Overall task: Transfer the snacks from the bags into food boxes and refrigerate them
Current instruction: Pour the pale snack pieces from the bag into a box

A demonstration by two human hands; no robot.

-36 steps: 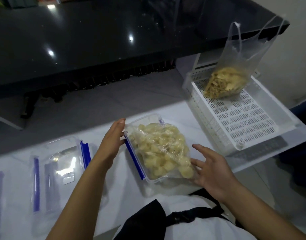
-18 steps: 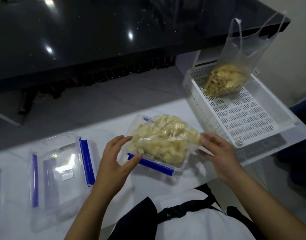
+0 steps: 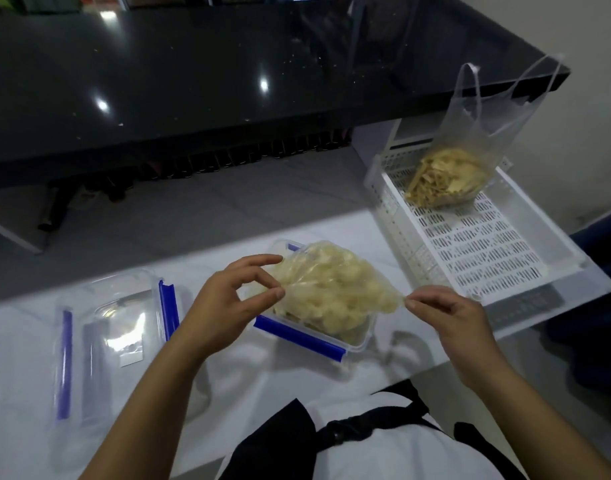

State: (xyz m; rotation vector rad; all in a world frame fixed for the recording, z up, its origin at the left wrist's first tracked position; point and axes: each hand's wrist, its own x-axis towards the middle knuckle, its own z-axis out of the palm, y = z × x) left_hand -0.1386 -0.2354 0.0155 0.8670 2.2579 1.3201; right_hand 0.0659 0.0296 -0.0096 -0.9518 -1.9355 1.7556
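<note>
Two hands are working one clear plastic bag of pale yellow snack pieces [image 3: 326,289], which is sitting in a clear rectangular food box with blue clip edges [image 3: 299,337] on the white counter [image 3: 228,386], near centre. Left hand [image 3: 228,306] is pinching the bag's left end between thumb and fingertips; right hand [image 3: 446,311] is pinching the twisted right corner, film pulled taut between them. Judgement: the bag is being opened or upended for emptying. To do this well, the mouth should be kept over the box and the bag lifted slowly so pieces are falling inside the walls, not onto the counter. Left of the box, a clear lid with blue clips [image 3: 113,327] is lying flat. Far right, a white perforated plastic tray [image 3: 487,251] is holding a second clear handled bag of tan strip snacks [image 3: 446,181].
</note>
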